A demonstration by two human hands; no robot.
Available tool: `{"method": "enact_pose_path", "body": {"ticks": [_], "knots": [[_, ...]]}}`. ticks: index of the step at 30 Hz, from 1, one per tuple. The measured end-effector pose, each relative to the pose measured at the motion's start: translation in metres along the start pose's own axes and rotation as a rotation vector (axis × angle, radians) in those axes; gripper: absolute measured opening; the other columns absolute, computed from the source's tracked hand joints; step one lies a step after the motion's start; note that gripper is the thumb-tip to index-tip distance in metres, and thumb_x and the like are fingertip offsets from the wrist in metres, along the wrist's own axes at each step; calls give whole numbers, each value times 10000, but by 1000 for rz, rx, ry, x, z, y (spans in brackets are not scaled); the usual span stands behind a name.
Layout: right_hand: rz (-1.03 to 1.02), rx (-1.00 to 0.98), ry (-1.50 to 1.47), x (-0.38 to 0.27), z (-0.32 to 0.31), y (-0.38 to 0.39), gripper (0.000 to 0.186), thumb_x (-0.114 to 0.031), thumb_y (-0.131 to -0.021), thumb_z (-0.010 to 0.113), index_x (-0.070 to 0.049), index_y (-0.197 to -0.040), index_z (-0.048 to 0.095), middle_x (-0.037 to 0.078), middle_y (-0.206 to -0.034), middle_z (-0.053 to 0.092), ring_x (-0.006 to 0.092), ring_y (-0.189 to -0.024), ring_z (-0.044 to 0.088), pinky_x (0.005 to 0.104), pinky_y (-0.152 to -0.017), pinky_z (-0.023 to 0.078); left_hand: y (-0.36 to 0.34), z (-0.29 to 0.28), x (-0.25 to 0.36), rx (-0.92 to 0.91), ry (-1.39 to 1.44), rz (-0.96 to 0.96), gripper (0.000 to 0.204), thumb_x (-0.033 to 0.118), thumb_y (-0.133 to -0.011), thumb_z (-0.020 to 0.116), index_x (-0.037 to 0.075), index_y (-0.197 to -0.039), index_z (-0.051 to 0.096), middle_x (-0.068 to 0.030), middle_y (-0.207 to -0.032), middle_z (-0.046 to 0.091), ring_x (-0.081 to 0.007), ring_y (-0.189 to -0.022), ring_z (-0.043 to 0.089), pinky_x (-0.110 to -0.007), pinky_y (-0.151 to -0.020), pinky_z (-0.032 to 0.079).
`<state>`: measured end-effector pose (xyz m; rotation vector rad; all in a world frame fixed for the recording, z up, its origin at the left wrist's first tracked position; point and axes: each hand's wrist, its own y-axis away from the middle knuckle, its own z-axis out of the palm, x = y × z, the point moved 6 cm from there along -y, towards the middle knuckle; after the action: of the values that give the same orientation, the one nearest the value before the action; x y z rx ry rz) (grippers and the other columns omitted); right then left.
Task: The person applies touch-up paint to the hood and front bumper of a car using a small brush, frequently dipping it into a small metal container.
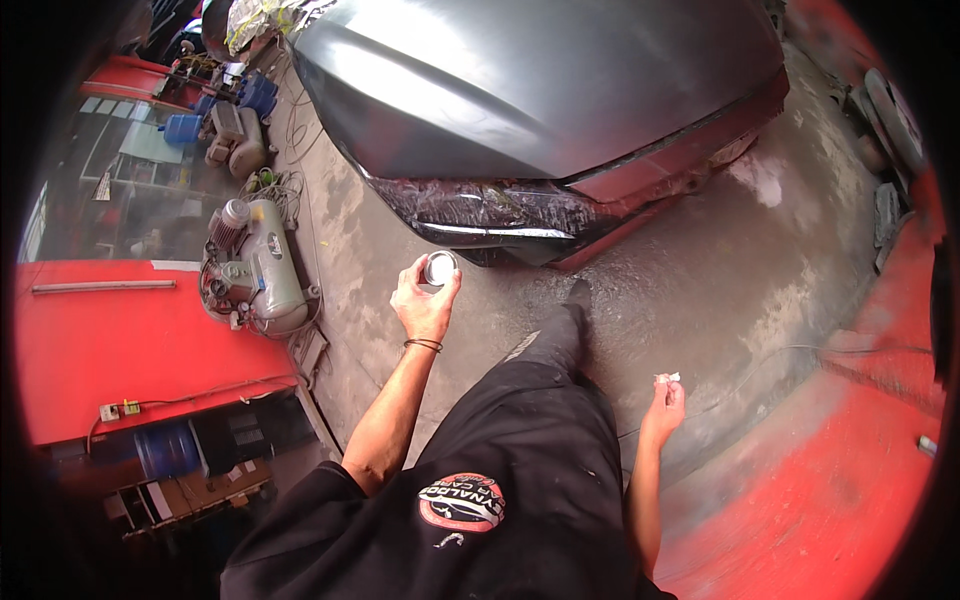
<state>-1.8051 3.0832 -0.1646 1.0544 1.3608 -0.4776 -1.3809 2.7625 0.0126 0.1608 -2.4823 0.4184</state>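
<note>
Between the fingers and thumb of my left hand (424, 308) is a small round dark-rimmed tin (440, 268), its top facing up and white in the middle. Whether that white is a lid or the contents, I cannot tell. Lower down on the right, my right hand (663, 412) is closed in a pinch on a small crumpled white piece (672, 378), perhaps cloth or paper. Ahead of both hands stands a car with a dull grey hood (540, 85). Its headlight area (500, 205) looks covered in streaked clear film, just beyond the tin. Neither hand touches the car.
A grey-green air compressor (270, 265) stands on the left beside a red wall (150, 350), with a second compressor (238, 140) behind it. Hoses lie along the concrete floor (730, 300). A low shelf with boxes (200, 490) is at lower left. Another red wall (800, 480) borders the right.
</note>
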Motion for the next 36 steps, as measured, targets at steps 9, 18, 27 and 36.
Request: {"method": "enact_pose_path", "body": {"ticks": [9, 18, 27, 36], "knots": [[-88, -185, 131, -60, 44, -105, 164, -131, -1103, 728, 29, -1137, 716, 60, -1110, 766, 124, -1023, 713, 303, -956, 577, 23, 42, 27, 39, -12, -67, 661, 355, -792, 981, 28, -1322, 759, -103, -1179, 774, -222, -1048, 758, -393, -991, 570], [-80, -269, 220, -105, 17, -172, 188, -152, -1103, 737, 29, -1143, 709, 63, -1102, 768, 133, -1010, 725, 299, -946, 578, 48, 81, 98, 76, -70, -141, 648, 324, -803, 978, -5, -1318, 760, -138, -1165, 776, -250, -1037, 760, -399, -973, 603], [-59, -417, 191, -107, -19, -244, 145, -111, -1091, 731, 27, -1132, 717, 67, -1078, 782, 128, -1001, 731, 296, -941, 580, 83, 114, 175, 180, -164, -102, 638, 367, -774, 969, 45, -1287, 767, -104, -1134, 778, -265, -1028, 762, -427, -949, 558], [-125, -559, 271, -135, -111, -360, 150, -109, -1083, 740, 25, -1148, 715, 69, -1093, 782, 122, -984, 728, 295, -932, 583, 166, 157, 242, 198, -188, -293, 685, 475, -764, 924, 151, -1338, 739, -51, -1185, 748, -232, -1162, 701, -494, -1111, 405]]}}
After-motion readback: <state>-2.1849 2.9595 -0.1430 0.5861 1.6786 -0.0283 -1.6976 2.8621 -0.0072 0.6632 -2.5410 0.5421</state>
